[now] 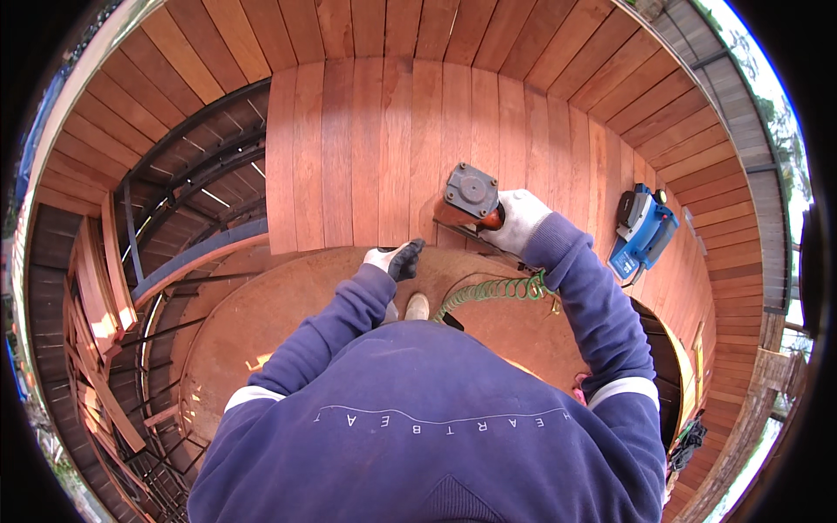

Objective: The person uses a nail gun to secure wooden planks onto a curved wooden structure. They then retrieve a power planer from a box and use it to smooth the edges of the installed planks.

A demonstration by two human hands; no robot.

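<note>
My right hand (520, 222), in a white glove, is wrapped round the handle of an orange nail gun (471, 193) with a dark grey cap. The tool stands on the reddish wooden boards (366, 157), close to their near edge. From the tool's side a green coiled air hose (493, 292) loops down below my right forearm. My left hand (397, 259), in a white glove with dark fingers, is at the boards' near edge, left of the nail gun. Its fingers are closed; whatever they may hold is too small to make out.
A blue electric planer (643, 231) lies on the boards at the right. To the left, the boarding stops at an open dark metal frame (196, 183). Loose planks (100, 296) are piled at the far left. A shoe (418, 307) shows on the brown floor below me.
</note>
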